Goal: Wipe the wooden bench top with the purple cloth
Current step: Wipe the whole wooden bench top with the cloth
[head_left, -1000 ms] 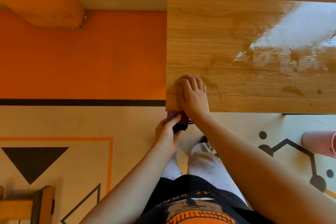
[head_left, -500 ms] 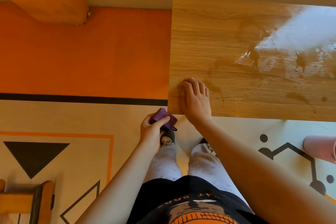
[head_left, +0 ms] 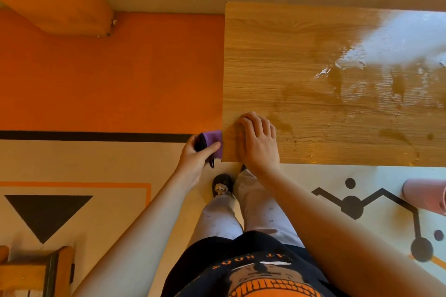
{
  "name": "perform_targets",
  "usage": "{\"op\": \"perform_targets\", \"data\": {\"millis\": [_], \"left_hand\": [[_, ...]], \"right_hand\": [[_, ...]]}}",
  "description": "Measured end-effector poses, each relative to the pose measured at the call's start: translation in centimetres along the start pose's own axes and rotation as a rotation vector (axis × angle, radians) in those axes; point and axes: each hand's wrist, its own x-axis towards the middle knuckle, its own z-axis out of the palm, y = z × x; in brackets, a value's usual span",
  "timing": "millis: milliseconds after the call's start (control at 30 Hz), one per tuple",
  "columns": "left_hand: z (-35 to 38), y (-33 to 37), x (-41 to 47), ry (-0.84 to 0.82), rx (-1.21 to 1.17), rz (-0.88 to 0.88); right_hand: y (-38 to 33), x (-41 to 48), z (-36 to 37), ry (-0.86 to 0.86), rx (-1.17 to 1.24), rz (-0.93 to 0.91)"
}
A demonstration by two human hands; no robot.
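The wooden bench top fills the upper right, with damp streaks and a bright glare patch toward its right end. My left hand grips the folded purple cloth against the bench's left end face, near the front corner. My right hand rests palm down on the bench top at that same corner, fingers lying loosely on the wood.
Orange and cream patterned floor lies to the left of the bench. A pink cylinder lies on the floor at the right edge. A wooden frame sits at the bottom left. My legs and a dark slipper stand below the bench's front edge.
My left hand has carried the purple cloth from under the front edge out and up to the bench's left end. My right hand has stayed on the corner.
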Motion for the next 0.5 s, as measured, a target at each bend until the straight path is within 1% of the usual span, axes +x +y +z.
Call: {"op": "perform_targets", "data": {"millis": [100, 167, 300, 433, 500], "left_hand": [[-0.7, -1.7, -1.9, -0.028, -0.122, -0.118], [-0.8, -2.0, -2.1, -0.01, -0.114, -0.127], [-0.2, -0.3, -0.1, 0.004, 0.029, -0.009], [2.3, 4.6, 4.0, 0.065, 0.054, 0.095], [3.8, 6.8, 5.9, 0.085, 0.026, 0.122]], "right_hand": [[0.2, 0.1, 0.3, 0.0, 0.0, 0.0], [0.3, 0.3, 0.3, 0.001, -0.007, -0.003], [0.3, 0.2, 0.3, 0.015, -0.011, -0.011], [0.1, 0.1, -0.3, -0.027, 0.042, 0.024], [-0.2, 0.6, -0.9, -0.062, 0.078, 0.058]]}}
